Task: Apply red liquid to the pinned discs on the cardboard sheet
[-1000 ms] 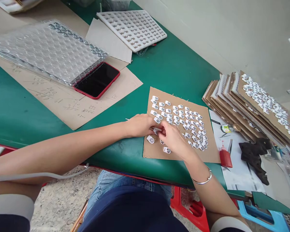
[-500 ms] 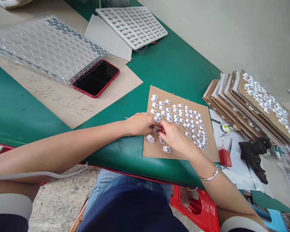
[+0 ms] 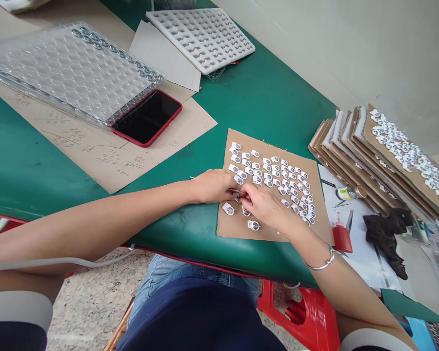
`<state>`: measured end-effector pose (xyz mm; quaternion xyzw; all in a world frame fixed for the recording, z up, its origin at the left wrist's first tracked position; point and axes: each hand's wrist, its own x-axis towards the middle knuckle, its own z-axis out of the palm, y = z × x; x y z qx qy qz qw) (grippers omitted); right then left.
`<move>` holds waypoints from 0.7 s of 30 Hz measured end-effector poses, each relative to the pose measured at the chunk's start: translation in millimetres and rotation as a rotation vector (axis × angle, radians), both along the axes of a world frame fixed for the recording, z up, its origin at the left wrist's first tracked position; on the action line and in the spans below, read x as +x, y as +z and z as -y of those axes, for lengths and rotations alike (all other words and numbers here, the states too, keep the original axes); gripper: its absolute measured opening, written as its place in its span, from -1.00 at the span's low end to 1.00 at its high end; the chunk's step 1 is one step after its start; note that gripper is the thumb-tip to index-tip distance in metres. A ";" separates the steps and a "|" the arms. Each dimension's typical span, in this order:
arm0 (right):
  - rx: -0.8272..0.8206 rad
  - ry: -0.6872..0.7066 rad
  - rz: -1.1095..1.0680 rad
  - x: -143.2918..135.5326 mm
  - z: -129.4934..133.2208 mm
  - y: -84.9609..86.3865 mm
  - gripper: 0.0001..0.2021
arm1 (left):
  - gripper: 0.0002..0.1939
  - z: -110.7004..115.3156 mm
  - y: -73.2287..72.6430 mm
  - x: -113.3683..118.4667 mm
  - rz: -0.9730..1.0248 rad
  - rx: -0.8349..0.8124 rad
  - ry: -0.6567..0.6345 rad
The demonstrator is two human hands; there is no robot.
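Forearms (image 3: pixel 142 204) slant inward, left hand (image 3: pixel 212 186) beside right hand (image 3: pixel 262 202), fingers (image 3: pixel 247 191) over cardboard (image 3: pixel 237 230).

Green tbl (image 3: pixel 263 97) w/ cardbd sheet (image 3: pixel 238 230), brown paper (image 3: pixel 183 127), prob. board stack (image 3: pixel 356 156)

The only view looks from the person's head, above and behind the left hand (image 3: pixel 212 186) and right hand (image 3: pixel 261 202), facing forward and down. It sits close enough to show both forearms (image 3: pixel 139 207), the lap (image 3: pixel 149 278) nearer than the hands, and a slanting wall (image 3: pixel 314 39) beyond.
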<state>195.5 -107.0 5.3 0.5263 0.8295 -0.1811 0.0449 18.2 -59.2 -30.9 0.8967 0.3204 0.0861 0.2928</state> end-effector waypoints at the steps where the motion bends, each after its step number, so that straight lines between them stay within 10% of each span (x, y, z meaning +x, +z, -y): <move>1: 0.012 0.029 -0.025 3.5 -1.0 -2.6 -0.94 | -0.81 -0.2 0.3 -0.1 0.003 -0.002 0.001; 21: 0.021 0.159 -0.225 30.8 -9.1 -26.0 -0.86 | -0.81 -2.5 3.7 0.7 -0.004 -0.048 0.019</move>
